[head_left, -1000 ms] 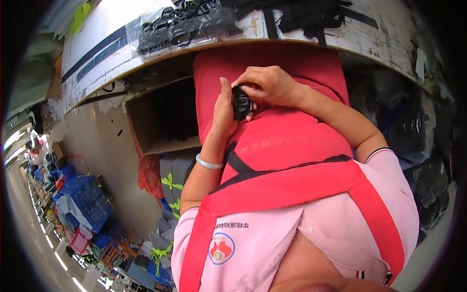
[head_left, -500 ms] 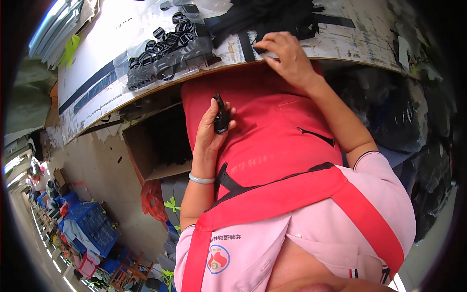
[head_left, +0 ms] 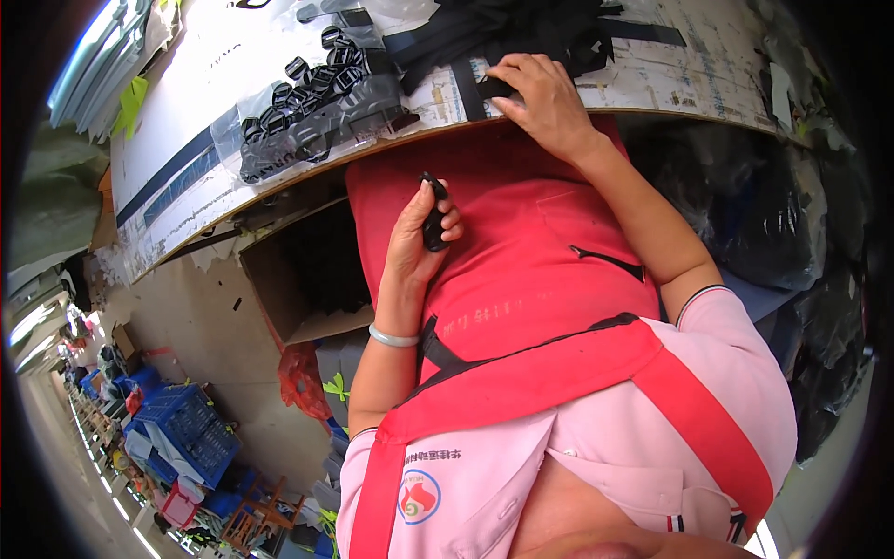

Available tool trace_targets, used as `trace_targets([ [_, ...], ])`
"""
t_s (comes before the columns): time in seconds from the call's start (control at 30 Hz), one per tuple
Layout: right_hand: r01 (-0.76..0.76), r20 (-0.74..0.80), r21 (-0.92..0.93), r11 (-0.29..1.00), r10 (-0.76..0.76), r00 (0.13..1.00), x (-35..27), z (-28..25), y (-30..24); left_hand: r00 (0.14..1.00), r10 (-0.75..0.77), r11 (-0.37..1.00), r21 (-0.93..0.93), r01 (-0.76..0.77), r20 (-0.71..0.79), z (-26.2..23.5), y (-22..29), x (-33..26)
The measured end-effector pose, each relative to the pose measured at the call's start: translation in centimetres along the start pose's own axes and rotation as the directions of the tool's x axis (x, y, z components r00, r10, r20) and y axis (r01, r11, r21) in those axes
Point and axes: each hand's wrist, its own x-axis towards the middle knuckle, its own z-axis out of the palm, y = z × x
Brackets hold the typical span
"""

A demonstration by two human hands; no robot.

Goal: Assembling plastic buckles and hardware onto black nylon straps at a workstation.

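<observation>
My left hand [head_left: 419, 233] is closed around a small, glossy black plastic piece [head_left: 434, 216], held upright in front of the red apron [head_left: 503, 224]. The fingers cover part of it, so its exact kind does not show. At the table's near edge, my right hand [head_left: 548, 102] has its thumb and fingers around the end of a black strap [head_left: 495, 88]. Just left of that hand, a dark band [head_left: 467, 90] runs down to the table edge. Behind it lies a heap of black straps [head_left: 521, 28].
Several black plastic buckles [head_left: 312, 88] lie on a clear plastic bag left of centre on the worktable [head_left: 670, 88]. A cardboard box [head_left: 312, 321] with dark contents sits under the table. Black plastic bags [head_left: 764, 214] fill the right side, and a blue crate [head_left: 191, 433] stands at left.
My left hand has shifted slightly right and turned the black piece, its fingers now curled further round it. My right hand has moved slightly left and up along the table edge.
</observation>
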Motion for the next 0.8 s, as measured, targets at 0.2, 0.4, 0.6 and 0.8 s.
trace_targets([
  [0.2,0.109,-0.073,0.079,0.991,-0.104,0.992,-0.3,0.7,0.8,0.996,0.063,0.982,0.18,-0.05,-0.067,0.6,-0.3,0.2],
  [0.4,0.245,-0.212,0.433,0.868,-0.166,0.963,0.7,-3.5,-5.6,0.938,0.32,0.811,0.551,-0.198,-0.133,2.1,-0.4,-0.3],
  [0.6,-0.599,0.593,0.751,0.279,0.115,0.797,-2.7,-2.5,-8.8,0.862,0.499,0.607,0.747,-0.272,-0.091,3.0,-0.2,-1.1],
  [0.8,-0.788,0.771,0.614,0.047,0.179,0.612,-3.5,-1.9,-8.8,0.767,0.641,0.374,0.855,-0.359,0.042,2.7,-0.8,-1.0],
])
